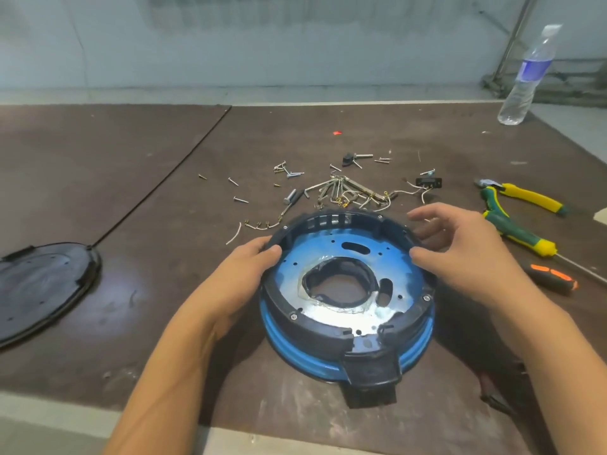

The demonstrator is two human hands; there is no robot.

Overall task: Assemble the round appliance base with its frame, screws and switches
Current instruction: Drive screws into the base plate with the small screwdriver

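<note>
The round appliance base (348,353) is blue and lies on the brown table with its inside facing up. A black ring frame (328,326) sits on its rim, with screw heads showing around it. A blue metal plate (361,251) with a ragged central hole lies inside. My left hand (253,261) grips the frame's left edge, thumb over the rim. My right hand (460,247) holds the right edge, thumb on the rim and fingers spread behind. Loose screws and wire pieces (335,192) lie scattered behind the base. A small black switch (428,182) with white wires lies to the right of them.
A black round cover (42,287) lies at the left. Yellow-handled pliers (525,197), a green and yellow screwdriver (515,231) and an orange and black screwdriver (551,279) lie at the right. A water bottle (528,77) stands at the far right corner. The table's front edge is close.
</note>
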